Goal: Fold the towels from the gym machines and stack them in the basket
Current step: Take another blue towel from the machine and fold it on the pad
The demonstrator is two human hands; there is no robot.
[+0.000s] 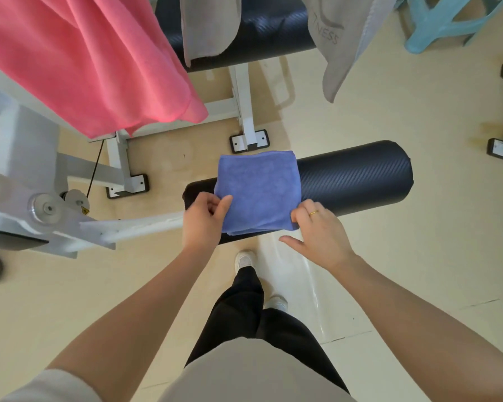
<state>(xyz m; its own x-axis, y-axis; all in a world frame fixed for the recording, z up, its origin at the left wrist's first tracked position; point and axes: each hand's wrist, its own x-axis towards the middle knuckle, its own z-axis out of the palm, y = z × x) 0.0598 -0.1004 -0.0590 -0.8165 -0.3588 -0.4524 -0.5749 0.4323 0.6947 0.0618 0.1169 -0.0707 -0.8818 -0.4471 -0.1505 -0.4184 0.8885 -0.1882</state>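
Note:
A blue towel (259, 190), folded into a small square, lies over a black padded roller (355, 178) of a gym machine. My left hand (205, 219) pinches the towel's near left corner. My right hand (320, 233) pinches its near right corner, thumb spread away below. A large pink towel (84, 59) hangs over the machine at the upper left. Two grey towels hang at the top: one (209, 24) over a second black pad (262, 33), the other (340, 42) with lettering at the right. No basket is in view.
White machine frame and pivot arm (55, 204) fill the left side, with white legs and black feet (249, 140) on the beige floor. A light blue plastic stool (447, 21) stands at the top right. My legs and shoes (244, 259) are below the roller.

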